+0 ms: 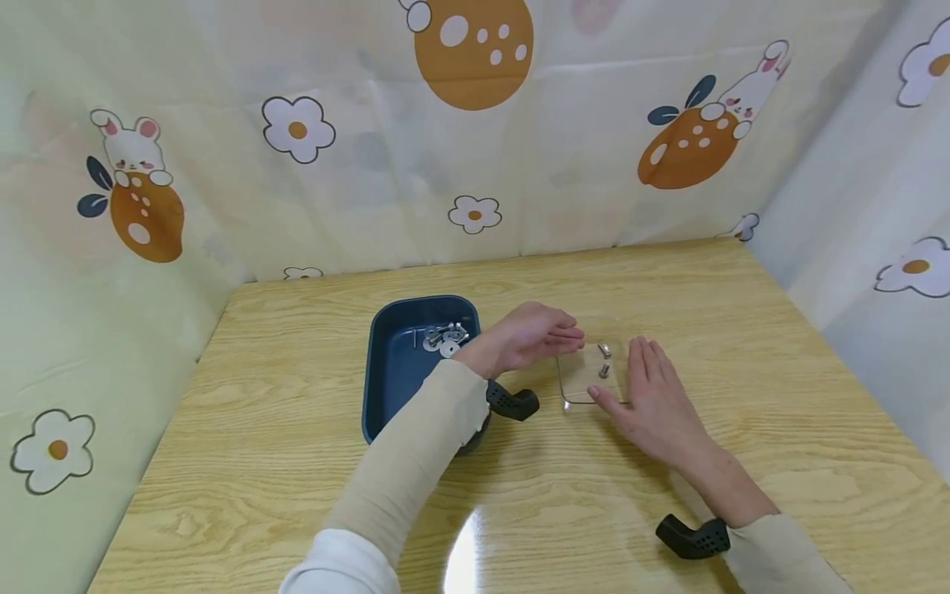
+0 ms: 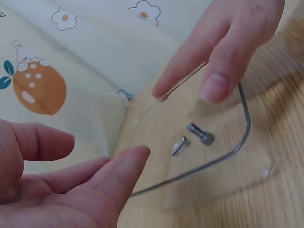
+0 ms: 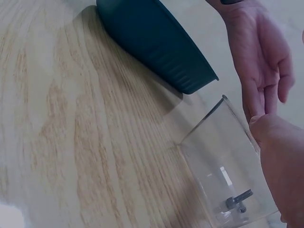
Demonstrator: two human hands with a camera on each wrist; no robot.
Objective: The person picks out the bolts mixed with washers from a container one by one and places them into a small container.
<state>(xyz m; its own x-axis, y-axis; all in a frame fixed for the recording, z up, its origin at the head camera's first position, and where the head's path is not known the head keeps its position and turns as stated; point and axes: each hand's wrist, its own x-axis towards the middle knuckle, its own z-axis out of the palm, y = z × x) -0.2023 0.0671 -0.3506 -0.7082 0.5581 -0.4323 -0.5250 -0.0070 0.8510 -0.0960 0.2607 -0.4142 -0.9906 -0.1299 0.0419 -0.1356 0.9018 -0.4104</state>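
A clear plastic box (image 1: 590, 403) stands on the table, with two metal screws (image 1: 604, 370) lying on its bottom. In the left wrist view one screw (image 2: 201, 134) is thick with a round head, the other slimmer. My left hand (image 1: 530, 337) is over the box's left side, palm turned inward, its fingers loosely extended and nothing between them. My right hand (image 1: 660, 404) lies along the right side of the box (image 2: 190, 173), fingers straight and together, the thumb stretched out at the near rim.
Left of the box, partly behind my left forearm, is a dark blue tray (image 1: 377, 363) holding washers (image 1: 449, 348) and several screws. A black camera mount sits on each wrist. A patterned curtain (image 1: 356, 198) hangs behind the wooden table (image 1: 282, 396).
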